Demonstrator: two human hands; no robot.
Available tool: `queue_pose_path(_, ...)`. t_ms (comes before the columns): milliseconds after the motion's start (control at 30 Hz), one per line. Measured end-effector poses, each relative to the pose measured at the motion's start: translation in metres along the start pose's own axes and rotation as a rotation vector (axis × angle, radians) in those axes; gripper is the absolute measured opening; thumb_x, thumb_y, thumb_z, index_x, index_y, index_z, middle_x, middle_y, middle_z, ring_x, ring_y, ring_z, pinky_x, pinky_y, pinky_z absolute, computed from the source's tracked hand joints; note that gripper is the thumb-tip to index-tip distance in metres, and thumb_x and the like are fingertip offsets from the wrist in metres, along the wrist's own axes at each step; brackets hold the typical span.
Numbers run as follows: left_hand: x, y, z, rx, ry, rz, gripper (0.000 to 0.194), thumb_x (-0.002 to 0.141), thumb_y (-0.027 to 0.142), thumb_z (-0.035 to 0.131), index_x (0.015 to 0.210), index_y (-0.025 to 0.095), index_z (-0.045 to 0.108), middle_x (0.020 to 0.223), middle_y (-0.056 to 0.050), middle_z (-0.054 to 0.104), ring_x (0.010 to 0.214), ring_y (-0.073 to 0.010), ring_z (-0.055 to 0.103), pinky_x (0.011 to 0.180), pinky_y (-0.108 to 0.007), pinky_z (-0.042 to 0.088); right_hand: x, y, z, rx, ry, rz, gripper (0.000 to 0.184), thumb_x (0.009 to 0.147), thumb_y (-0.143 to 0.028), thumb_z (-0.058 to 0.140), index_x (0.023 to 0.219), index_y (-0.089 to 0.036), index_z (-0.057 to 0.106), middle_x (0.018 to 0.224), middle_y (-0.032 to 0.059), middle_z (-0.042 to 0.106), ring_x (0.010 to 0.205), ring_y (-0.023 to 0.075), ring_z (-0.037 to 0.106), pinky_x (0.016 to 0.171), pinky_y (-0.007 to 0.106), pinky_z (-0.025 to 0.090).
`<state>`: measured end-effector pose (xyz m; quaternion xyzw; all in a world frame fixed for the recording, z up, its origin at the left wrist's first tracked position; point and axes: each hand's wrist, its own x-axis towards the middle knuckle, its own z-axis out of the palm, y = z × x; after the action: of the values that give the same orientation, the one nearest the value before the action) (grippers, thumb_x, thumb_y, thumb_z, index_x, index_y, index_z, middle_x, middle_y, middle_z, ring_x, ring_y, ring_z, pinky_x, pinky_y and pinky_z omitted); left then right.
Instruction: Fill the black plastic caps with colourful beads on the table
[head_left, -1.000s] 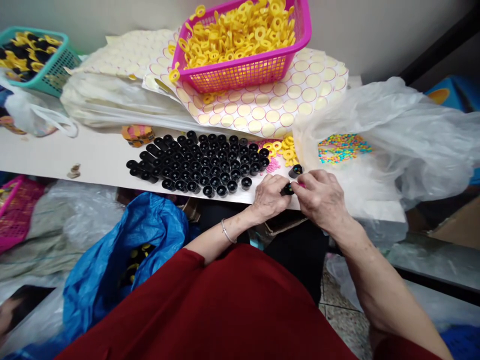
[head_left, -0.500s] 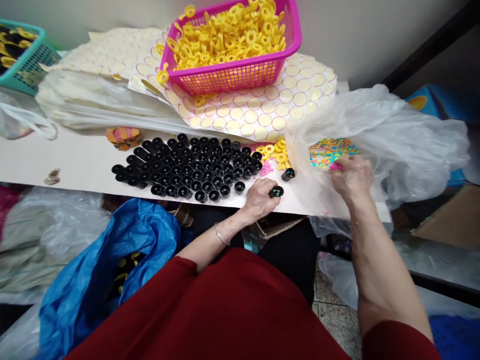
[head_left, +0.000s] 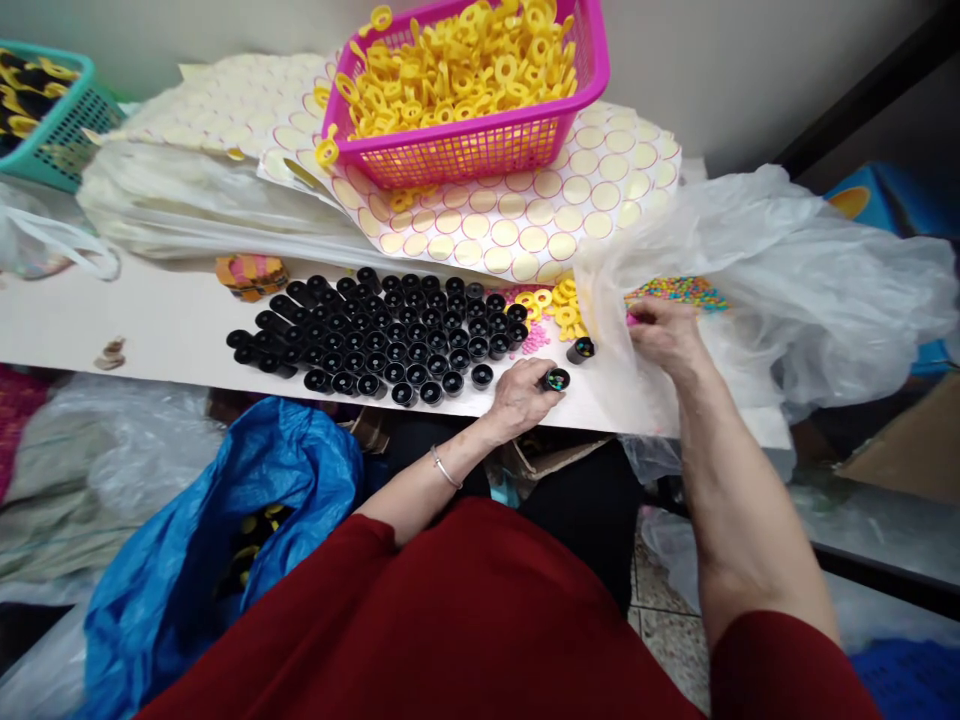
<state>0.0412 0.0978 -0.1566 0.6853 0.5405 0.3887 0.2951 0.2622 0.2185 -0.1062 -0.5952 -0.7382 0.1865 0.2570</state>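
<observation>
My left hand [head_left: 517, 397] grips a small black cup [head_left: 556, 380] near the table's front edge; colored bits show inside it. Another black cup [head_left: 581, 350] with bits in it stands just behind, to the right. Over the opened clear plastic bag [head_left: 757, 245], my right hand [head_left: 666, 338] is closed on a small pink thing [head_left: 633, 319], mostly hidden by the fingers. Multicolored small pellets [head_left: 679, 291] lie beyond that hand, in the bag. To the left stand several rows of black cups [head_left: 396, 350]. Pink pellets [head_left: 535, 340] and yellow rings [head_left: 568, 308] lie between.
A pink basket [head_left: 457, 160] full of yellow ringed pieces stands at the back on sheets of round stickers [head_left: 532, 239]. A teal basket [head_left: 67, 150] is at far left. Below the table edge lies an open blue bag [head_left: 300, 470]. An orange-and-pink bundle [head_left: 251, 275] sits behind the cups.
My right hand has moved left with the pink thing, from the pellets toward the cups. My left hand still holds its cup, now tipped slightly so more of its contents show.
</observation>
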Motion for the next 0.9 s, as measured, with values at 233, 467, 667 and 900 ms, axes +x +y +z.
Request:
queue_pose_path(233,0.001,0.004,-0.004,-0.078,-0.001,-0.04,0.028,0.07,0.015,0.073,0.097,0.019,0.073,0.092,-0.003,0.072,0.082,-0.0177,0.063,0.075,-0.03,0.051,-0.041,-0.011,-0.011,0.6,0.193,0.085,0.028,0.058,-0.04,0.081,0.072,-0.022,0.064,0.071,-0.0011,0.063,0.065,0.0164,0.06,0.065,0.035,0.054)
queue_pose_path(467,0.0,0.003,0.0,-0.073,-0.008,-0.034,0.023,0.073,0.024,0.076,0.095,0.019,0.073,0.089,-0.003,0.07,0.086,-0.0189,0.061,0.079,-0.031,0.048,-0.085,-0.062,-0.01,0.25,-0.01,-0.152,0.009,0.08,-0.035,0.069,0.083,-0.027,0.071,0.084,0.0036,0.069,0.078,0.0208,0.064,0.073,0.037,0.053)
queue_pose_path(667,-0.001,0.003,-0.001,-0.055,0.006,-0.004,0.021,0.073,0.019,0.072,0.094,0.019,0.071,0.088,-0.001,0.068,0.086,-0.0177,0.059,0.08,-0.03,0.047,-0.092,-0.079,0.009,-0.315,-0.081,-0.471,0.022,0.089,-0.018,0.05,0.089,-0.022,0.072,0.098,0.0099,0.07,0.087,0.0232,0.06,0.071,0.036,0.047)
queue_pose_path(900,0.0,0.004,0.0,-0.078,0.02,-0.036,0.012,0.076,0.025,0.073,0.086,0.02,0.069,0.082,0.0,0.064,0.081,-0.0168,0.058,0.077,-0.029,0.046,-0.087,-0.06,0.007,0.14,0.083,-0.333,0.009,0.086,-0.029,0.066,0.088,-0.024,0.073,0.088,0.0046,0.069,0.078,0.019,0.062,0.069,0.033,0.049)
